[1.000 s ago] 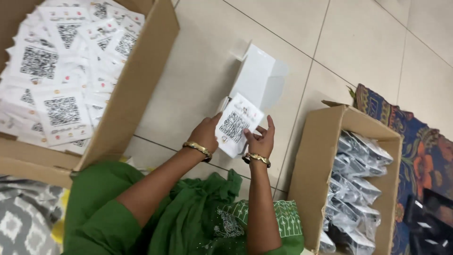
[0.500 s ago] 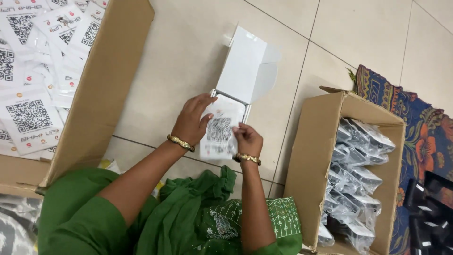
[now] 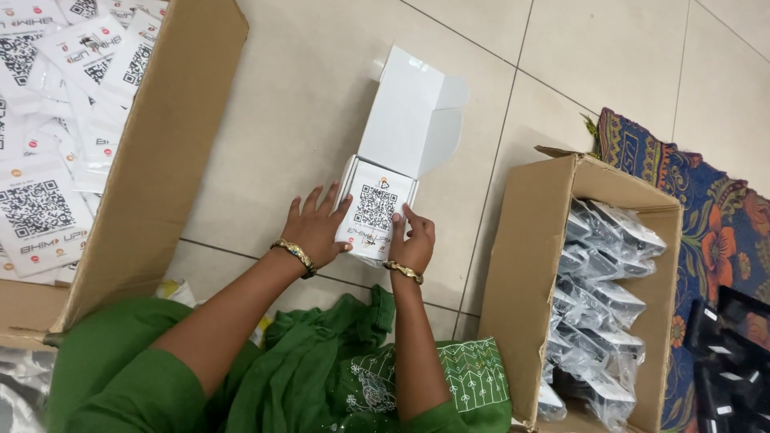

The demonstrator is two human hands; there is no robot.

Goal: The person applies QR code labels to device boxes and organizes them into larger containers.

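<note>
A small white box stands on the tiled floor with its lid flipped up and open. A white card with a square black code pattern lies over the box's opening. My left hand holds the card's left edge, fingers spread against the box side. My right hand pinches the card's lower right edge with thumb and fingers. Both wrists wear gold bangles, and green sleeves and cloth cover my lap below.
A large cardboard box at the left holds several white printed cards in clear sleeves. A second cardboard box at the right is packed with bagged dark items. A patterned rug lies at the far right.
The card was held up in both hands in front of the box; now it has been lowered onto the box's opening, and the view has shifted left.
</note>
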